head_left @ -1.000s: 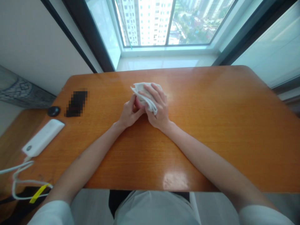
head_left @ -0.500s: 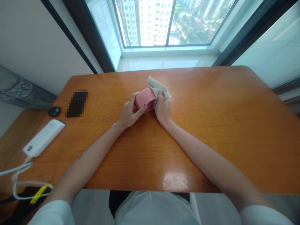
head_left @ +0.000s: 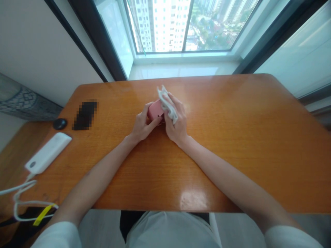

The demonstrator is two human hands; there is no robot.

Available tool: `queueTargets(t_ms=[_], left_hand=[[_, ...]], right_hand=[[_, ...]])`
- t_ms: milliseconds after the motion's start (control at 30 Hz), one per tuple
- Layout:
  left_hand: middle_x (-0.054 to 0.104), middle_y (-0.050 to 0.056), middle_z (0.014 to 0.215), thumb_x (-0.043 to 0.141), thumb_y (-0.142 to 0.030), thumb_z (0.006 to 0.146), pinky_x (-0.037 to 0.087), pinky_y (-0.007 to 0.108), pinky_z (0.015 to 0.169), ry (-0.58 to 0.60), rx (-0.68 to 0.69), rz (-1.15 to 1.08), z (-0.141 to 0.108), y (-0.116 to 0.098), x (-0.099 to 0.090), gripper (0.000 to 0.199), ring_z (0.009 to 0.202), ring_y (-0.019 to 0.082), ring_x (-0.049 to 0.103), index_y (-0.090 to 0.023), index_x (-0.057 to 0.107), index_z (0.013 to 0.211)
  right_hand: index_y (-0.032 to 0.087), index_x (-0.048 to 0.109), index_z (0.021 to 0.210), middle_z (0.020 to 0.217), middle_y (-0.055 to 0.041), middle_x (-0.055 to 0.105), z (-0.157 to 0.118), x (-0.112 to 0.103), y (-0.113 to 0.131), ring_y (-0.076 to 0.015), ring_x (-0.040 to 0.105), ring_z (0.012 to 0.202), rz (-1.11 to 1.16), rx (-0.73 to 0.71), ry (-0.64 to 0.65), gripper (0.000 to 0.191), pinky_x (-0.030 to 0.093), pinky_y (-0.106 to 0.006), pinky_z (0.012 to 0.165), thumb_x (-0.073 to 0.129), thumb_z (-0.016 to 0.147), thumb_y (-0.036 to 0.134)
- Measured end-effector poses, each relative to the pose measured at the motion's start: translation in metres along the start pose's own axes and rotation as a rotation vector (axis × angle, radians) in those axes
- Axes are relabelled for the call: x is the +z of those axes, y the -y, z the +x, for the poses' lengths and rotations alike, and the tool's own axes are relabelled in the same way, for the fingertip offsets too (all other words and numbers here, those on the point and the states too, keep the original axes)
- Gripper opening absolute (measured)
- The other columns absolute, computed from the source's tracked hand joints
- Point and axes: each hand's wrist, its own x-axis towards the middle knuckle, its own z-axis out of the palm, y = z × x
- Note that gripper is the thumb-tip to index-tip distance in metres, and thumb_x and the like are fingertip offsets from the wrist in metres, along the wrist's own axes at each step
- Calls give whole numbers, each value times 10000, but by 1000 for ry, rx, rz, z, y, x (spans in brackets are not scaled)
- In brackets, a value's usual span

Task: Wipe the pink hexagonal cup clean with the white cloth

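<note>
Where bright daylight falls through a high-rise window [head_left: 214,24], a broad wooden desk [head_left: 245,144] spreads below it, orange-brown, straight-grained and glossy, with rounded far corners and a pale glare near its front edge. Beyond the glass are pale towers and greenery. At the far left hangs a grey-blue patterned curtain [head_left: 23,98], its fabric gathered in folds. On the desk's left side lies a long, smooth white block [head_left: 49,153], slightly rounded, with a small grey circle near one end; a white cable [head_left: 24,187] loops beside it.

The person's bare forearms reach in from the front edge to the middle of the far half of the desk. The right hand [head_left: 178,119] has its fingers bent around a soft, crumpled off-white cloth [head_left: 168,106], which is bunched into folds with a pointed upper end and pressed against a pink box [head_left: 155,109]. The left hand [head_left: 142,124] holds that box between thumb and fingers.

The box is small, smooth and softly rounded, with a dark spot beside the thumb; the cloth covers its right side.

Left of the hands, a dark pixelated shape [head_left: 85,115] lies near a glossy black disc [head_left: 60,124]. Smallest is a bright yellow tag [head_left: 43,215] across the cable.
</note>
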Motion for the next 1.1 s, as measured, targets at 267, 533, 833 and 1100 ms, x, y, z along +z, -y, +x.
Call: queueTargets(t_ms=[267, 533, 833, 1100], left_hand=[[788, 37, 1048, 768, -784, 1042, 577, 344, 761, -13, -23, -3, 1, -2, 1, 684, 815, 194, 693, -238, 667, 1440], [735, 35, 860, 703, -823, 1063, 580, 374, 699, 42, 0, -59, -2, 11, 0, 650, 747, 207, 653, -185, 715, 1188], [772, 37, 1022, 723, -843, 1045, 563, 349, 754, -6, -7, -9, 1, 2, 0, 718, 810, 199, 678, -235, 648, 1420], [791, 47, 1102, 760, -807, 1032, 577, 352, 810, -7, -29, 26, 2, -5, -1, 747, 863, 209, 704, -247, 627, 1508]], right_hand=[[371, 636, 1712, 1722, -88, 714, 1, 2, -6, -333, 629, 1643, -52, -18, -45, 558, 502, -660, 1399, 375, 1247, 536], [464, 647, 1714, 1788, 6, 666, -3, 0, 7, -385, 482, 1775, -105, -348, 191, 569, 251, -720, 1527, 601, 1158, 575], [366, 653, 1704, 1789, -77, 656, -1, 3, 3, -348, 525, 1748, -70, -64, 14, 555, 410, -670, 1472, 440, 1223, 543], [330, 684, 1663, 1637, -111, 769, 5, 5, -11, -315, 697, 1579, 28, 122, -47, 626, 557, -612, 1363, 299, 1254, 606]])
